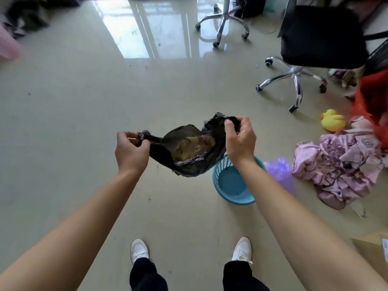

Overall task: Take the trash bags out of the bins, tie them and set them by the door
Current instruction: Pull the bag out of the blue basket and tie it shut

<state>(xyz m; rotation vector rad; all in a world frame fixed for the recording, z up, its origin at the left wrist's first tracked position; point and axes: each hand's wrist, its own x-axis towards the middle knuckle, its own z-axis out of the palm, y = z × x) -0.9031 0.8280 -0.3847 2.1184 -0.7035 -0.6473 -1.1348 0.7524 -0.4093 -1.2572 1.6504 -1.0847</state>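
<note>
A black trash bag (168, 156) hangs in the air in front of me, its mouth stretched open and yellowish waste showing inside. My left hand (131, 151) pinches the bag's left rim corner. My right hand (240, 138) grips the bunched right rim. Just below and right of the bag stands a small blue plastic bin (231, 189) on the floor, with nothing visible inside it; my right forearm crosses over its rim.
A purple plastic bag (280, 171) and a heap of pink cloth (340, 164) lie right of the bin. A yellow toy duck (332, 120), a red net bag (372, 103) and two office chairs (315, 38) crowd the right side. Glossy tiled floor spreads left and ahead.
</note>
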